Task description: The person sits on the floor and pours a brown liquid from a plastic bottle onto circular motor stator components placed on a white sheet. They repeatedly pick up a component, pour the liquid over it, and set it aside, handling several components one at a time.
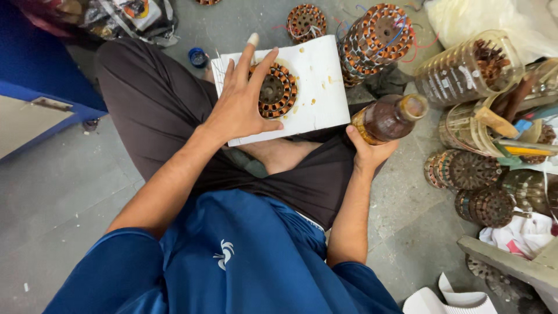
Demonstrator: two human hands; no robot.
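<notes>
A person seated cross-legged on a concrete floor (64, 192) presses the left hand (241, 104), fingers spread flat and gripping nothing, onto a copper-wound stator (278, 90) lying on a white board (317, 81) balanced across the lap. The right hand (369, 152) is wrapped around the base of a brown bottle (388, 118), held tilted just beside the board's right edge. Beyond the board, a stack of wound stators (376, 36) stands on the floor, with clear plastic jars (465, 70) of small parts and more stators (471, 171) at the right.
</notes>
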